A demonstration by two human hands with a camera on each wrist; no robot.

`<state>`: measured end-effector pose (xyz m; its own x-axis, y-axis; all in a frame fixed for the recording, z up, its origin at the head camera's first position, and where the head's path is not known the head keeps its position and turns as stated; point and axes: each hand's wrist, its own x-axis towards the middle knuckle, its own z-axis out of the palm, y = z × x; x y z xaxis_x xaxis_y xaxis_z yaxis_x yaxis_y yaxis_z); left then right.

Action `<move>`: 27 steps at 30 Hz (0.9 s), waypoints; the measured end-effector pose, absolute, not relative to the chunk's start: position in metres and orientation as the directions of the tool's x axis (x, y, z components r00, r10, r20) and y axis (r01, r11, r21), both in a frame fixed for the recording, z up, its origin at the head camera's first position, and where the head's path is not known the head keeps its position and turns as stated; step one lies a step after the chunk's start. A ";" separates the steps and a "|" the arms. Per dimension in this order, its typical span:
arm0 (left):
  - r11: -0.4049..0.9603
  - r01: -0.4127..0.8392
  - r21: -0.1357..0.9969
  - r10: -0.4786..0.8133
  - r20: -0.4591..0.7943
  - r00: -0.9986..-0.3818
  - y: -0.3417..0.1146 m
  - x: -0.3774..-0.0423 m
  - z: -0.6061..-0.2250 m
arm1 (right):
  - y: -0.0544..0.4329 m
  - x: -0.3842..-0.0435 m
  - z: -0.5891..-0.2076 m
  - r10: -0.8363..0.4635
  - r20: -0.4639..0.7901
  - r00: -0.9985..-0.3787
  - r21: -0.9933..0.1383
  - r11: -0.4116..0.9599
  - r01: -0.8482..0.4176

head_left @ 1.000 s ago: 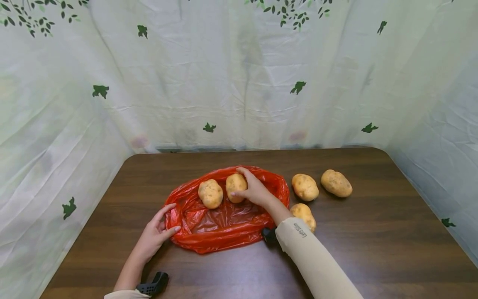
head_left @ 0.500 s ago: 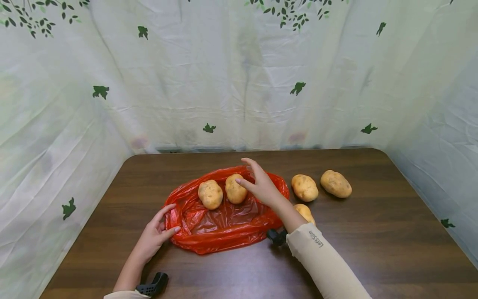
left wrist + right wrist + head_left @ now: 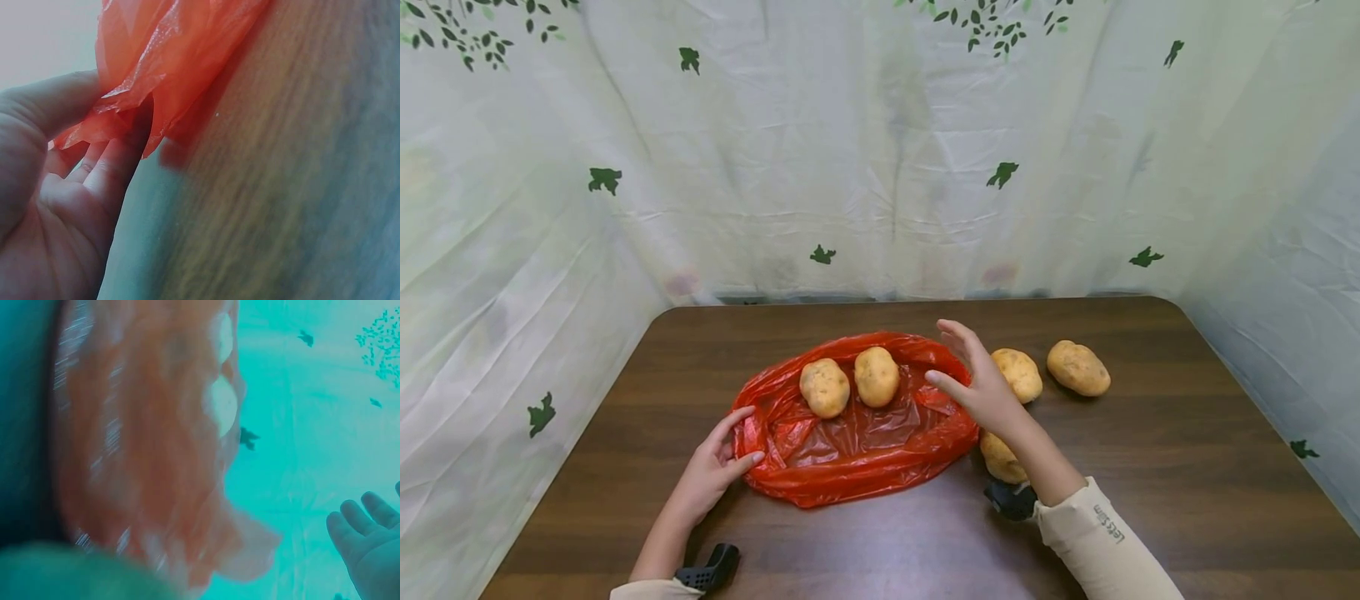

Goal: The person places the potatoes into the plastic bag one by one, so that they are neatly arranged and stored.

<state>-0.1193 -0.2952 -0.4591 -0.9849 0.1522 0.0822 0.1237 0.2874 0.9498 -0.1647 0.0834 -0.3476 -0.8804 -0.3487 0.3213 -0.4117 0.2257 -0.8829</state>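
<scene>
A red plastic bag (image 3: 880,475) lies spread wide at its mouth, with two potatoes (image 3: 825,388) inside. My left hand (image 3: 709,471) grips its left edge; in the left wrist view, thumb and fingers pinch the thin plastic (image 3: 169,69). Over the bag's right rim hovers my right hand (image 3: 981,387), its fingers spread and holding nothing. It overlaps a potato (image 3: 1018,373) just right of the bag. Another potato (image 3: 1000,458) is partly hidden under the right forearm. In the right wrist view, the bare fingers (image 3: 375,519) show at the lower right, beside the bag's side.
Farther right, a potato (image 3: 1078,368) lies on the brown wooden table (image 3: 1180,467). A pale curtain (image 3: 880,167) with leaf prints hangs behind the table and along both sides. Black wrist cameras (image 3: 711,568) sit on the wrists.
My right hand has let go of the right-hand potato in the bag and moved right, out to the bag's rim. The left hand has stayed on the bag's edge.
</scene>
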 end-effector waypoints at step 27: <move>0.296 0.096 0.950 0.143 0.056 -0.988 -0.295 -0.118 -0.459 | 0.169 -0.139 -0.436 -0.378 0.418 -0.826 -0.705 0.438 -0.558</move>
